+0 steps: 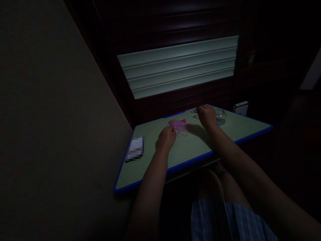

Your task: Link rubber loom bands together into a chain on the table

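A loose pile of thin pink strands, with a few other colours among them, lies on the pale tabletop. My left hand is at the pile's left edge, its fingers curled together; what they grip, if anything, is too small to make out. To the right, my right hand is raised over the table, fingers closed and pointing down. Whatever is in them is hidden. Just behind and right of it stands a clear glass bowl with small coloured pieces at the bottom, partly covered by the hand.
A phone-like flat object, blurred out, lies near the table's left edge. A small clear item sits at the back. The table has a blue rim. Dark panelling with a pale slatted section rises behind; a wall is at left.
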The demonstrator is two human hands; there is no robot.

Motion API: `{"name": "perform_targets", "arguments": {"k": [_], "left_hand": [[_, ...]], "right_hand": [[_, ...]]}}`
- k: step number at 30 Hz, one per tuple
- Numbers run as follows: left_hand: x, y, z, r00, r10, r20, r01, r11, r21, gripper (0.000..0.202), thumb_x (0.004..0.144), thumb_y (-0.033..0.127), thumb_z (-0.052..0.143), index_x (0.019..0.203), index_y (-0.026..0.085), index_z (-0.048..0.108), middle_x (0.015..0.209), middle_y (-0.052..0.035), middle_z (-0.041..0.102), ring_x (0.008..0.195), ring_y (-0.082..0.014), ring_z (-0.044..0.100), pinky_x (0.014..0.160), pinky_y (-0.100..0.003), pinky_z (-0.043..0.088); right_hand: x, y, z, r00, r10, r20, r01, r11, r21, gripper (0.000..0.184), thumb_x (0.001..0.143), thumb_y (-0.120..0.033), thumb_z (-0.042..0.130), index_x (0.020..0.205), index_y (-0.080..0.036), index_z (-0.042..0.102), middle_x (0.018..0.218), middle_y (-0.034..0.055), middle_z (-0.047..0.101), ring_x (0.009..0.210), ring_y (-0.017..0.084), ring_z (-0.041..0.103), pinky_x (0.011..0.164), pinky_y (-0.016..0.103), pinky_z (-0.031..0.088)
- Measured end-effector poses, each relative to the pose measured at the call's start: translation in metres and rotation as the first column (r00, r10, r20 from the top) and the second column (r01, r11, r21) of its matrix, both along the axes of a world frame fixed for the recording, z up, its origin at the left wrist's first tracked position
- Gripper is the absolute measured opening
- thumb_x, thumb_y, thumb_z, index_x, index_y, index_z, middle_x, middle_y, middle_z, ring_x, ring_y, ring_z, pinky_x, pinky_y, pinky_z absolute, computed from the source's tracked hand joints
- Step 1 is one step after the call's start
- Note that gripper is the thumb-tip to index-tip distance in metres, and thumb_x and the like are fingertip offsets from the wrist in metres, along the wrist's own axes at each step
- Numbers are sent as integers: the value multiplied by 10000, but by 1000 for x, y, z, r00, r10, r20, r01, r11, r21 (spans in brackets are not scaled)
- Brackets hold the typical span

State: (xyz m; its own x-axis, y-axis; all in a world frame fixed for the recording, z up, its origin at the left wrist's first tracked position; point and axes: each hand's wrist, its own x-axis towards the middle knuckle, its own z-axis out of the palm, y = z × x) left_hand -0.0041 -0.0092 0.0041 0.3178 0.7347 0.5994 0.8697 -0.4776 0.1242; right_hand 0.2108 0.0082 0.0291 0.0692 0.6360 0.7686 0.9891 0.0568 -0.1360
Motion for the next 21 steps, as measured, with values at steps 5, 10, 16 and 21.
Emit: {"name": "perform_targets", "arguments": {"k": [5, 10, 16, 21], "left_hand": [[0, 0, 0, 1000, -10, -8, 10, 1000, 4, 200, 817, 213, 373, 833, 162, 566, 852, -55, 578, 785, -131, 526, 701, -233, 393], [0, 0, 0, 1000, -17, -22, 17, 1000, 19, 188, 813, 210, 375, 808, 163, 557, 838, -53, 575, 771, -134, 523, 695, -240, 390], [0, -2, 1, 999, -30, -25, 31, 999, 16, 180, 810, 206, 380, 800, 164, 555, 845, -53, 578, 782, -135, 521, 700, -239, 389], [1, -3, 2, 999, -34, -29, 34, 999, 6, 172, 806, 201, 390, 798, 165, 558, 844, -54, 577, 786, -137, 522, 702, -242, 391]], "right_hand": [[22, 1, -1, 960, -216, -178, 230, 971, 62, 262, 824, -205, 344, 883, -157, 595, 890, 117, 580, 850, 227, 434, 712, 329, 241], [31, -2, -2, 904, -349, -248, 375, 925, 66, 275, 829, -196, 325, 892, -136, 585, 904, 141, 553, 883, 241, 408, 724, 355, 234], [35, -5, -4, 853, -413, -318, 445, 895, 31, 279, 806, -144, 330, 917, -141, 587, 936, 140, 549, 909, 246, 397, 758, 388, 219], [36, -5, -6, 826, -447, -343, 474, 880, -3, 274, 785, -128, 348, 911, -148, 590, 935, 133, 545, 937, 254, 386, 781, 410, 211]]}}
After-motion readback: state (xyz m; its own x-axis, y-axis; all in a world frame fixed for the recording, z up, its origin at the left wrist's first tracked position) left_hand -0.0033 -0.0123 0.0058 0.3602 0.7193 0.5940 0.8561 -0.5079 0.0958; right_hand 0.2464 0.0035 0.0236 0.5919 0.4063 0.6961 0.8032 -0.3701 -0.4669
